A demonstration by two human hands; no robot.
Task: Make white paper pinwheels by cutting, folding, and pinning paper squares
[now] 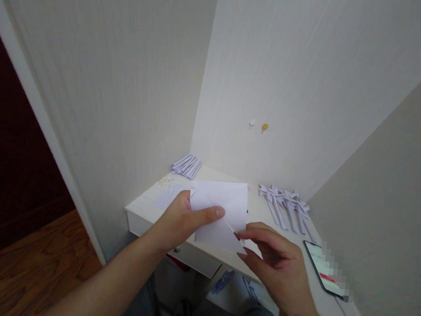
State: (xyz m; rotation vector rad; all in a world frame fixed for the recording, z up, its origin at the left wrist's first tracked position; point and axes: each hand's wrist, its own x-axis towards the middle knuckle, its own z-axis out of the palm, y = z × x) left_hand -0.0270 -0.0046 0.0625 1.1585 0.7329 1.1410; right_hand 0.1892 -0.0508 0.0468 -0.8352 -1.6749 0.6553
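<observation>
A white corner desk (146, 210) stands against pale walls. Above its near edge, a partly folded white paper sheet (224, 206) is held in the air. The left hand (180, 219) pinches its left side, thumb on top. The right hand (278, 264) pinches its near right corner with curled fingers. Folded paper pieces (287, 207) lie far right, a smartphone (324, 268) near right, and a stack of folded strips (186, 165) far left.

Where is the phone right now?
The phone lies on the white desk at the right, close to the wall, just right of the person's right hand and in front of the folded paper shapes.
</observation>
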